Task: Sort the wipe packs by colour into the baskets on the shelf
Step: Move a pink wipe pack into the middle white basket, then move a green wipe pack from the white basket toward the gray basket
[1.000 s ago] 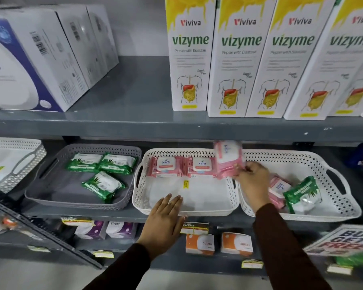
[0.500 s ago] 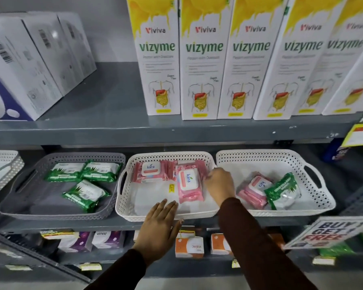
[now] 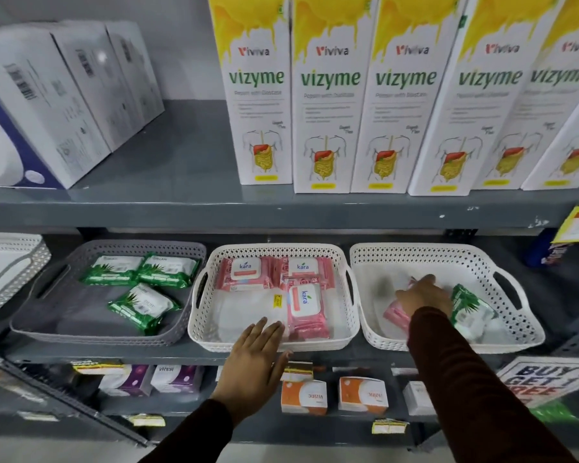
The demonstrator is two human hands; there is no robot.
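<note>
Grey metal shelving [image 3: 281, 212] filled the view, its upper tier lined with tall Vizyme cartons [image 3: 328, 95] whose tops were cut off by the frame edge. On the tier below stood three perforated baskets side by side. The grey basket [image 3: 91, 332] on the left held three green wipe packs [image 3: 141, 304]. The middle white basket [image 3: 271, 344] held three pink wipe packs [image 3: 306, 307], two along the back and one lying in front of them. The right white basket [image 3: 448, 344] contained a pink pack [image 3: 393, 314], largely hidden beneath the right hand [image 3: 422, 295], and a green pack [image 3: 470, 309] just beside it. Motion blur and the back of the hand concealed the fingers, so whether the right hand gripped the pink pack could not be told. The left hand [image 3: 254, 357] rested flat, fingers spread, on the front rim of the middle basket, holding nothing. Small boxes [image 3: 363, 394] sat on the lowest tier, partly screened by both dark sleeves.
</note>
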